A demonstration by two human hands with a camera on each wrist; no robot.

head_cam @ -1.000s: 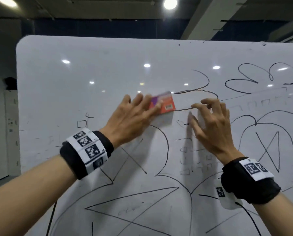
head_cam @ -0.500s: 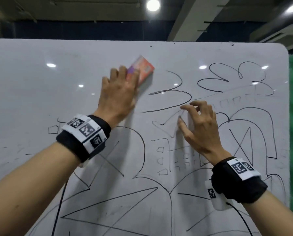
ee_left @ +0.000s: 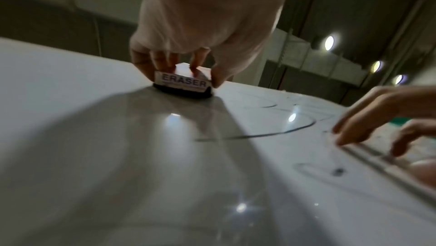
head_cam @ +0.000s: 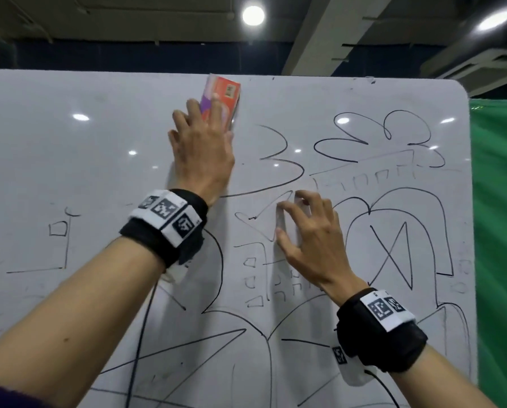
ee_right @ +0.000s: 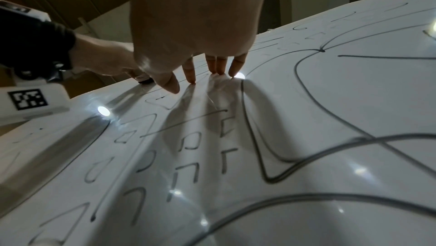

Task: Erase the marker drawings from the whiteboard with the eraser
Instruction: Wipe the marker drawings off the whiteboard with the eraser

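The whiteboard (head_cam: pixel 84 172) stands upright and fills the head view, with black marker drawings (head_cam: pixel 387 237) over its middle, right and lower parts. My left hand (head_cam: pixel 202 148) grips the orange eraser (head_cam: pixel 225 95) and presses it flat on the board near the top edge. In the left wrist view the eraser (ee_left: pixel 183 83) shows its "ERASER" label and dark felt on the board, pinched between thumb and fingers of my left hand (ee_left: pixel 200 26). My right hand (head_cam: pixel 308 234) holds nothing; its bent fingertips (ee_right: pixel 192 80) touch the whiteboard (ee_right: pixel 330 110) among the lines.
A green curtain (head_cam: pixel 499 231) hangs past the board's right edge. Above the board runs a dark ceiling with round lamps (head_cam: pixel 252 15). The board's upper left area carries only faint smudges and a few thin lines (head_cam: pixel 60 231).
My left hand has slid the eraser up and to the right, from mid-board to the top edge, turning it upright. The right hand stays with its fingertips on the board.
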